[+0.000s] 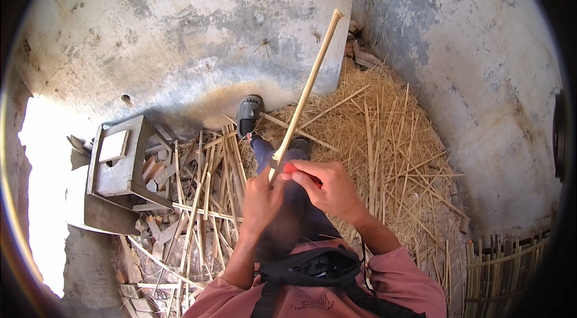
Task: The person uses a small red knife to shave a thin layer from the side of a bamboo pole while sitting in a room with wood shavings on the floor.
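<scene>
Straw floor (415, 156), black bag (294, 276), stick (307, 87).

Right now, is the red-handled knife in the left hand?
No, the right hand holds the red-handled knife, while the left hand grips the bamboo strip.

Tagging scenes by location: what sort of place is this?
Probably a rough shed or old storeroom: weathered grey-white plastered walls, a spread of dry yellow straw, and long pale strips of split wood or bamboo lying about.
</scene>
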Tool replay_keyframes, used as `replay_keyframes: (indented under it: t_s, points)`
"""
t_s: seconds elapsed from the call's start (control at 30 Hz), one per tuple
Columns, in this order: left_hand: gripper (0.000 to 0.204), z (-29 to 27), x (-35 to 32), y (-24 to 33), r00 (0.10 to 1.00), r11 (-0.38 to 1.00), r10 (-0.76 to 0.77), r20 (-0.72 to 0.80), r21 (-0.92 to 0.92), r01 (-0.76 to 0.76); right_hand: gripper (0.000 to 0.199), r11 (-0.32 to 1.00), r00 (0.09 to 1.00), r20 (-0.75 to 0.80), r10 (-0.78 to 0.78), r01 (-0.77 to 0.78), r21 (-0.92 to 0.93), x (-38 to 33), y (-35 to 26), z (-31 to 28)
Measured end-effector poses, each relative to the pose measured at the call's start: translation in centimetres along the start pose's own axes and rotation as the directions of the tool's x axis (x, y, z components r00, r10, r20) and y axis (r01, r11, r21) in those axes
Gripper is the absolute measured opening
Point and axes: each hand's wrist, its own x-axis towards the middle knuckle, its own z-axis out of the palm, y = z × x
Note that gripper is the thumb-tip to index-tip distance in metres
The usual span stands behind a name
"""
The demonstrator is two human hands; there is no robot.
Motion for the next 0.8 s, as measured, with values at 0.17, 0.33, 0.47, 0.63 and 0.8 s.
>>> replay_keyframes:
  t_s: [0.17, 0.33, 0.47, 0.63, 0.8]
  points:
    - [0.047, 0.4, -0.1, -0.9, 1.0, 1.0, 0.0, -0.014, -0.002, 0.0, 0.025, 0.989, 0.994, -0.048, 0.099, -0.093, 0.111, -0.5, 0.6, 0.9]
    - [0.047, 0.1, -0.1, -1.4, 0.993, 0.993, -0.114, 0.031, -0.004, 0.114, 0.025, 0.984, 0.987, -0.129, 0.092, -0.07, 0.165, -0.7, 0.4, 2.3]
    - [0.047, -1.0, 0.3, 1.0, 0.988, 0.982, -0.131, 0.081, 0.15, 0.117, 0.027, 0.984, 0.993, 0.028, 0.111, -0.113, 0.139, -0.1, 1.1, 0.2]
    - [0.044, -1.8, -0.3, 0.5, 0.994, 0.979, -0.005, 0.109, 0.204, -0.018, 0.029, 0.997, 0.993, 0.116, 0.027, -0.036, 0.075, 0.1, 1.0, -0.4]
    - [0.036, -1.9, -0.5, 0.9, 0.992, 0.994, 0.019, 0.128, 0.1, -0.032, 0.031, 0.999, 0.99, 0.141, -0.003, -0.002, 0.038, -0.3, 1.6, -0.3]
